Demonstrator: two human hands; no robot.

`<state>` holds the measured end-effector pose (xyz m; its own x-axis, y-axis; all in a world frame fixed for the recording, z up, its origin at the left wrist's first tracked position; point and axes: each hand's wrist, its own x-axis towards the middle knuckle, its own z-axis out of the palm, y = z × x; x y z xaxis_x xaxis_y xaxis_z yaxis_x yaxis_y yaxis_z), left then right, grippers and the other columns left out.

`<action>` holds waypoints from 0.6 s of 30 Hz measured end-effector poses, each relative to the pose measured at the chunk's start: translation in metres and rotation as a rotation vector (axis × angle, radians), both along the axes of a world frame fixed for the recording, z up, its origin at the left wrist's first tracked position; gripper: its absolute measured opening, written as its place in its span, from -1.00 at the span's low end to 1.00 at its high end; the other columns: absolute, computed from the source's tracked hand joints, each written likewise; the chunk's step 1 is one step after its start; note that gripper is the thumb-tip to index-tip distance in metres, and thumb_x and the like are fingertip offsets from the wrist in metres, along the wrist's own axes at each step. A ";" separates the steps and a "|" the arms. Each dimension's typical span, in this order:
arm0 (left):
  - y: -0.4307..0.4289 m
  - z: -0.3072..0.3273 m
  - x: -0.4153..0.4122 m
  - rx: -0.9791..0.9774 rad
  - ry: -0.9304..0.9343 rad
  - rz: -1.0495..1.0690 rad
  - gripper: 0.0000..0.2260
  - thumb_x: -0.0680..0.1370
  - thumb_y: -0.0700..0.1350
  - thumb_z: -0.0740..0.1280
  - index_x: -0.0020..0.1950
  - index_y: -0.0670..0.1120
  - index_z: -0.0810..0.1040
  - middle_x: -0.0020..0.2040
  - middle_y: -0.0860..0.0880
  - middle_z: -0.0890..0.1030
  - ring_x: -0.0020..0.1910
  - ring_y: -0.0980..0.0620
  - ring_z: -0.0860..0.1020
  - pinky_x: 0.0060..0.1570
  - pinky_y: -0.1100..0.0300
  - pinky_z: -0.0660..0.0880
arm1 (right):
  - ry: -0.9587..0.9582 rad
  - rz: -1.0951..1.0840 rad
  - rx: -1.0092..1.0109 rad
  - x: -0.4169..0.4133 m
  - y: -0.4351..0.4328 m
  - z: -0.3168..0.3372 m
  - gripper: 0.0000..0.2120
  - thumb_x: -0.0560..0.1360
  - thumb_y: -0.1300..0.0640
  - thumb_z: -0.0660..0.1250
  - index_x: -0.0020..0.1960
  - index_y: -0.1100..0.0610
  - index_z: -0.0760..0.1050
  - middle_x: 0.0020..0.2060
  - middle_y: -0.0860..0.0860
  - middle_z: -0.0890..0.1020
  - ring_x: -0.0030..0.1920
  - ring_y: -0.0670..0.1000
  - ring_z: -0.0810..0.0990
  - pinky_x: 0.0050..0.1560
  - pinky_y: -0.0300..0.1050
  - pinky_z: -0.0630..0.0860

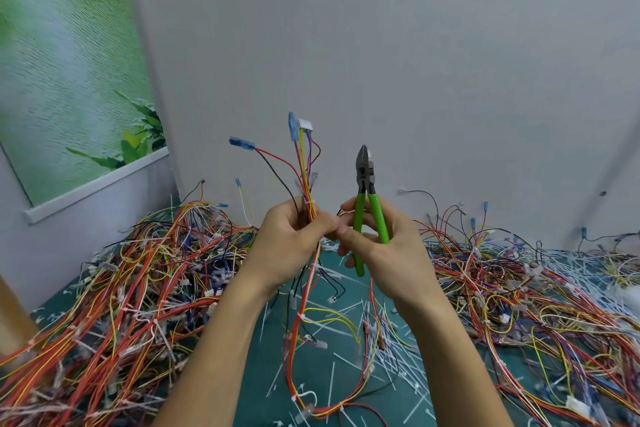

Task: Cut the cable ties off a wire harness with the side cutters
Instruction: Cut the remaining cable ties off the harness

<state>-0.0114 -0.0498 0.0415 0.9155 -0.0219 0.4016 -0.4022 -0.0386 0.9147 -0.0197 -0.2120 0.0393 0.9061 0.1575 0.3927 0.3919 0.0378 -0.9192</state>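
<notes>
My left hand [291, 246] grips a wire harness [304, 170] of red, yellow, black and purple wires, held upright above the table. Blue terminals and a white connector top the harness. A white cable tie [308, 202] wraps the bundle just above my left fingers. The harness hangs down to the mat, where another white tie [300, 316] binds it. My right hand [381, 246] holds green-handled side cutters [367, 191], jaws pointing up and closed, a little right of the harness. The thumbs of both hands meet between harness and cutters.
A green cutting mat [346, 385] covers the table, littered with cut white tie pieces [391, 340]. A big pile of harnesses [131, 281] lies left, another pile [540, 288] right. A grey wall stands close behind; a green poster [69, 62] hangs at left.
</notes>
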 end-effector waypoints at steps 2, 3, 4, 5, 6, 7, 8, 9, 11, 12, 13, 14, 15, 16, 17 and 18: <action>-0.001 -0.001 0.001 -0.017 -0.021 0.030 -0.93 0.30 0.10 0.47 -0.28 0.17 0.63 -0.20 -0.05 0.70 -0.29 0.06 0.65 -0.24 0.20 0.58 | -0.002 0.015 0.003 0.000 -0.001 0.001 -0.84 0.56 0.21 0.48 0.10 0.10 0.57 -0.15 0.01 0.71 -0.25 0.05 0.67 -0.26 -0.13 0.60; -0.001 -0.002 0.001 -0.033 -0.034 0.043 -0.92 0.29 0.08 0.48 -0.26 0.19 0.63 -0.19 -0.05 0.71 -0.29 0.02 0.66 -0.23 0.17 0.60 | -0.008 0.020 -0.003 0.000 -0.002 0.001 -0.85 0.56 0.22 0.47 0.11 0.10 0.57 -0.14 0.00 0.70 -0.25 0.03 0.67 -0.26 -0.15 0.59; 0.000 -0.002 0.002 -0.041 -0.050 0.052 -0.90 0.29 0.06 0.49 -0.24 0.21 0.63 -0.19 -0.05 0.71 -0.28 0.01 0.67 -0.23 0.17 0.61 | -0.017 0.021 -0.016 0.000 -0.002 0.001 -0.85 0.57 0.23 0.46 0.11 0.10 0.57 -0.15 0.00 0.70 -0.26 0.01 0.66 -0.26 -0.16 0.59; 0.000 -0.003 0.002 -0.044 -0.067 0.055 -0.88 0.30 0.04 0.50 -0.21 0.22 0.63 -0.19 -0.04 0.71 -0.27 0.00 0.68 -0.22 0.19 0.62 | -0.027 0.018 -0.030 0.000 -0.003 0.002 -0.85 0.58 0.25 0.45 0.11 0.10 0.57 -0.16 -0.01 0.69 -0.27 -0.01 0.66 -0.27 -0.17 0.59; 0.001 -0.003 0.001 -0.050 -0.081 0.053 -0.86 0.31 0.02 0.50 -0.19 0.22 0.62 -0.19 -0.03 0.72 -0.26 0.00 0.69 -0.23 0.21 0.62 | -0.035 0.013 -0.042 0.000 -0.003 0.002 -0.85 0.58 0.26 0.44 0.10 0.09 0.57 -0.17 -0.02 0.69 -0.28 -0.02 0.66 -0.27 -0.17 0.59; 0.001 -0.003 0.001 -0.051 -0.093 0.053 -0.84 0.31 0.01 0.51 -0.18 0.22 0.62 -0.19 -0.03 0.72 -0.26 -0.01 0.70 -0.23 0.21 0.62 | -0.041 0.005 -0.053 0.000 -0.003 0.002 -0.85 0.58 0.26 0.44 0.10 0.09 0.57 -0.17 -0.02 0.68 -0.29 -0.03 0.66 -0.27 -0.17 0.59; 0.001 -0.003 0.000 -0.045 -0.100 0.057 -0.83 0.30 0.02 0.51 -0.17 0.21 0.62 -0.20 -0.03 0.72 -0.25 -0.01 0.71 -0.23 0.21 0.63 | -0.048 -0.005 -0.065 0.000 -0.004 0.003 -0.84 0.57 0.25 0.45 0.10 0.08 0.57 -0.18 -0.01 0.68 -0.28 -0.03 0.66 -0.26 -0.17 0.60; 0.001 -0.003 0.000 -0.033 -0.104 0.067 -0.82 0.29 0.04 0.51 -0.16 0.21 0.62 -0.20 -0.03 0.72 -0.25 -0.02 0.71 -0.23 0.19 0.64 | -0.055 -0.013 -0.078 0.000 -0.003 0.003 -0.84 0.57 0.25 0.45 0.11 0.08 0.57 -0.19 0.00 0.67 -0.28 -0.03 0.66 -0.26 -0.17 0.61; 0.000 -0.005 0.000 0.005 -0.112 0.096 -0.80 0.29 0.07 0.51 -0.13 0.20 0.61 -0.20 -0.04 0.72 -0.24 -0.04 0.71 -0.20 0.10 0.67 | -0.068 -0.025 -0.100 0.000 -0.004 0.002 -0.83 0.57 0.25 0.45 0.11 0.07 0.56 -0.21 0.01 0.67 -0.28 -0.04 0.66 -0.25 -0.18 0.61; 0.000 -0.007 0.000 0.030 -0.117 0.113 -0.79 0.29 0.09 0.51 -0.11 0.20 0.61 -0.20 -0.03 0.71 -0.24 -0.03 0.71 -0.19 0.07 0.68 | -0.075 -0.031 -0.111 0.001 -0.004 0.002 -0.83 0.57 0.25 0.45 0.11 0.07 0.56 -0.22 0.01 0.67 -0.27 -0.04 0.66 -0.26 -0.18 0.61; -0.001 -0.008 0.000 0.051 -0.125 0.127 -0.77 0.29 0.10 0.52 -0.09 0.22 0.61 -0.20 -0.01 0.71 -0.24 -0.02 0.71 -0.19 0.06 0.68 | -0.079 -0.038 -0.117 0.001 -0.004 0.002 -0.82 0.56 0.25 0.45 0.11 0.07 0.56 -0.24 0.00 0.67 -0.28 -0.04 0.65 -0.26 -0.18 0.61; -0.002 -0.008 0.000 0.061 -0.131 0.133 -0.75 0.29 0.10 0.52 -0.07 0.24 0.61 -0.20 0.01 0.71 -0.24 -0.01 0.70 -0.19 0.06 0.69 | -0.079 -0.044 -0.116 0.001 -0.004 0.001 -0.82 0.56 0.25 0.45 0.10 0.07 0.56 -0.26 -0.01 0.67 -0.29 -0.05 0.64 -0.27 -0.17 0.60; -0.002 -0.009 0.000 0.058 -0.135 0.131 -0.74 0.29 0.11 0.53 -0.06 0.26 0.62 -0.20 0.01 0.71 -0.24 -0.01 0.70 -0.18 0.05 0.69 | -0.076 -0.047 -0.111 0.001 -0.004 0.001 -0.83 0.56 0.26 0.45 0.10 0.07 0.56 -0.27 -0.03 0.67 -0.30 -0.06 0.62 -0.28 -0.16 0.60; -0.003 -0.010 0.001 0.049 -0.135 0.124 -0.75 0.30 0.11 0.53 -0.06 0.27 0.62 -0.20 0.01 0.71 -0.25 -0.01 0.71 -0.18 0.04 0.69 | -0.072 -0.048 -0.103 0.002 -0.005 0.001 -0.83 0.56 0.26 0.46 0.09 0.07 0.55 -0.28 -0.03 0.66 -0.32 -0.08 0.61 -0.28 -0.17 0.58; -0.003 -0.010 0.001 0.038 -0.132 0.117 -0.76 0.30 0.11 0.54 -0.07 0.26 0.62 -0.20 0.00 0.71 -0.25 -0.01 0.71 -0.18 0.04 0.69 | -0.069 -0.047 -0.095 0.002 -0.005 0.001 -0.82 0.56 0.26 0.46 0.08 0.07 0.55 -0.29 -0.02 0.66 -0.34 -0.09 0.59 -0.28 -0.18 0.56; -0.003 -0.010 0.001 0.027 -0.128 0.114 -0.77 0.30 0.10 0.54 -0.09 0.24 0.62 -0.20 0.00 0.72 -0.25 -0.02 0.71 -0.18 0.04 0.68 | -0.066 -0.041 -0.085 0.002 -0.005 0.001 -0.82 0.56 0.27 0.45 0.08 0.06 0.55 -0.29 -0.02 0.65 -0.35 -0.09 0.56 -0.28 -0.20 0.53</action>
<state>-0.0103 -0.0531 0.0316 0.8542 0.0666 0.5157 -0.5069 -0.1147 0.8543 -0.0177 -0.2168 0.0401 0.8848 0.1562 0.4390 0.4517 -0.0562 -0.8904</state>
